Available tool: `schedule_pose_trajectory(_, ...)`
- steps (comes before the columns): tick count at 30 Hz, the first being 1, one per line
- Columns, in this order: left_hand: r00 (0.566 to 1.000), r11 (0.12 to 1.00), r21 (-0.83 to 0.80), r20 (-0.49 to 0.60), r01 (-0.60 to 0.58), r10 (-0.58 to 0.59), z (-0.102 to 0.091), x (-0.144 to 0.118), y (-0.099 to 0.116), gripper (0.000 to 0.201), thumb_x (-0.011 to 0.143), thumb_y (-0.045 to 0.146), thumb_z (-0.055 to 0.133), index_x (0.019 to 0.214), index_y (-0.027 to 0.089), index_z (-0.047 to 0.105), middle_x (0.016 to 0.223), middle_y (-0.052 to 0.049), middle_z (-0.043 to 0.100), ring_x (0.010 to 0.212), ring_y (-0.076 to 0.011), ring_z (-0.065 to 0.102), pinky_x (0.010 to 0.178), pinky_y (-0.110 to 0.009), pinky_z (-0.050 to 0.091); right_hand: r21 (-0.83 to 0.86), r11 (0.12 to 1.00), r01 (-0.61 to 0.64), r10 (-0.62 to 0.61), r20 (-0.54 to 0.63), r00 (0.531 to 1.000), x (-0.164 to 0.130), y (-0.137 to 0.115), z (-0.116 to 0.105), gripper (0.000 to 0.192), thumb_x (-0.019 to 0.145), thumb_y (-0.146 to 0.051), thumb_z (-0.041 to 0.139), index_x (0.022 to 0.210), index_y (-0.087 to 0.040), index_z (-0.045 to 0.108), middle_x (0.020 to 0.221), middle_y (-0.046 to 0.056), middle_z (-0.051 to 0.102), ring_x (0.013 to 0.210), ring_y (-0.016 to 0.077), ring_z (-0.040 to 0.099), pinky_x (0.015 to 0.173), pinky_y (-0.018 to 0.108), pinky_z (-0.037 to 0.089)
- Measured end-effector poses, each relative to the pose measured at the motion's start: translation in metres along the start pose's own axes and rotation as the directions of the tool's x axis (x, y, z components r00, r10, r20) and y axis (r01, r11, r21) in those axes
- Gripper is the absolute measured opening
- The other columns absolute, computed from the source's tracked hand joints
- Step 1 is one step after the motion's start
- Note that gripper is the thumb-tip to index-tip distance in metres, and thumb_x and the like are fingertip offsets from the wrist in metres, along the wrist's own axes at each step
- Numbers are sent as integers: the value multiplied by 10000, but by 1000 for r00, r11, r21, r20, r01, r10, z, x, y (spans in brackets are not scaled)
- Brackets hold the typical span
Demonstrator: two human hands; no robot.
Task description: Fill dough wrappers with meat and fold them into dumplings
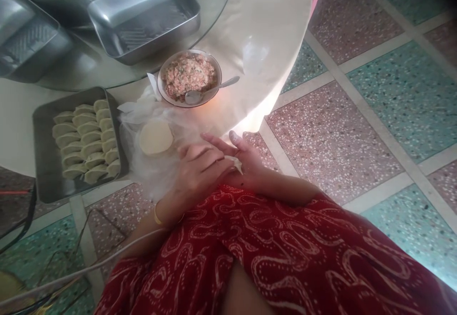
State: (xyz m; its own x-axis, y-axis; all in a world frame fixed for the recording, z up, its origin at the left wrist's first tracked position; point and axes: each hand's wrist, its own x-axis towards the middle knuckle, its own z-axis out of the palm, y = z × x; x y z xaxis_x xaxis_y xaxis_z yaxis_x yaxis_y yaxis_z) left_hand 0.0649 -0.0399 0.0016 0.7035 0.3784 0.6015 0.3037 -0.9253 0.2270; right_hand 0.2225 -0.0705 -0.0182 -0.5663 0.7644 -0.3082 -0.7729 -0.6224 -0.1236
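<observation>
A pale dumpling (234, 162), partly hidden by fingers, lies between my hands just above my lap. My right hand (250, 160) cups it, palm up, with the thumb and some fingers stretched out past it. From the other side my left hand (200, 165) curls over, its bent fingers pressed to the dough. A stack of round dumpling wrappers (156, 137) rests on clear plastic film (143, 174) beside my left hand. Beyond my hands stands a bowl (217, 91) of minced filling (189, 74), a spoon (229, 82) leaning in it.
Rows of folded dumplings (89, 134) fill part of a metal tray (44, 162) at the left table edge. Two deep metal pans (146, 20) (26, 34) sit on the glass turntable (217, 1). A clear plastic cup (254, 55) is near the right edge. A white cable (89, 267) crosses lower left.
</observation>
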Motion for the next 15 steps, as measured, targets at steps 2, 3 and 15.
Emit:
schedule_pose_trajectory(2,1000,1000,5,10,-9,9,0,0,-1,97,954,208,605,1045,219,638,922,-6,689,857,-181,620,762,-345,519,3,1000,-9,9,7,1000,0,0,0,518,1000,-505,286,1317,-184,539,836,-10,657,482,73,386,479,190,454)
schedule_pose_trajectory(3,1000,1000,9,17,-12,12,-1,-1,-2,118,951,214,612,1067,224,634,934,-6,689,866,-182,620,773,-345,522,-7,1000,-10,10,6,1000,0,0,0,510,1004,-487,277,1316,-180,538,833,-9,658,483,74,388,473,188,450)
schedule_pose_trajectory(15,976,992,-19,178,-127,129,-6,12,-8,89,981,264,566,994,217,640,969,-12,675,964,-200,592,858,-341,509,47,995,-92,96,-85,992,1,-3,7,569,1044,-432,124,1172,-164,610,603,-51,563,386,74,342,390,173,354)
